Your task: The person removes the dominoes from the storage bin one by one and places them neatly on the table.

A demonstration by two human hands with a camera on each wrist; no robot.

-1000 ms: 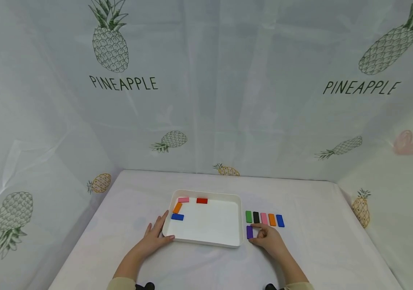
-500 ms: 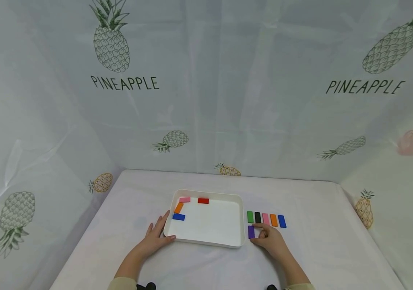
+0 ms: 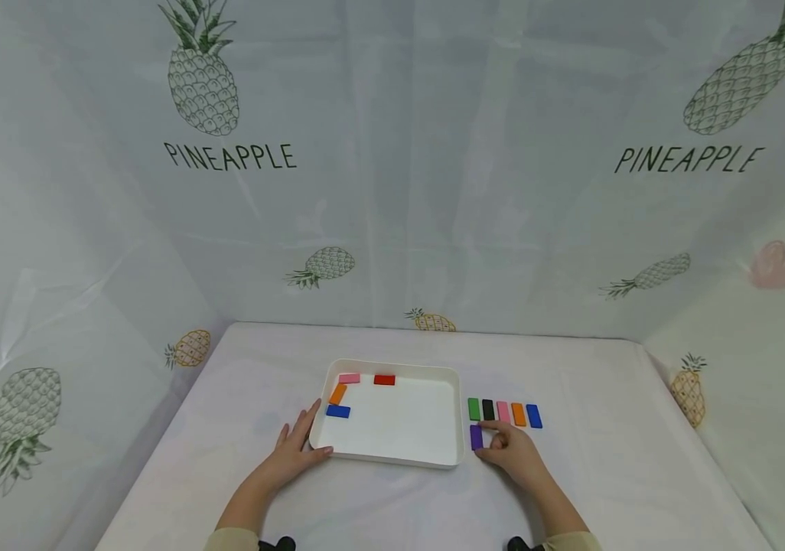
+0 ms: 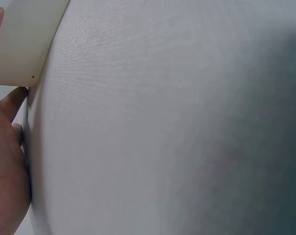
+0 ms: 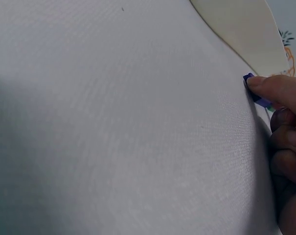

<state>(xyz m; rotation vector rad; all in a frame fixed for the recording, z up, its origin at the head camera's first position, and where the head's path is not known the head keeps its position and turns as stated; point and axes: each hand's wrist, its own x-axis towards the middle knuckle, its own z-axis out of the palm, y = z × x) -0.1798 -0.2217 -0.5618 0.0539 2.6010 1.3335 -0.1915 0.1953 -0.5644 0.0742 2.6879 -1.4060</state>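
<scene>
In the head view, my right hand pinches a small purple rectangular block lengthwise, thumb at its near end and index finger at its far end. The right wrist view shows the thumb on one end of the purple block, the other fingers curled beneath. My left hand rests at the near left corner of a white tray, thumb at the front rim and fingers spread along the left side. Inside the tray lie a pink block, a red block, an orange block and a blue block.
Right of the tray, a row of blocks stands just beyond the purple one: green, black, pink, orange and blue. A white cloth covers the table, with pineapple-print curtains around its back and sides.
</scene>
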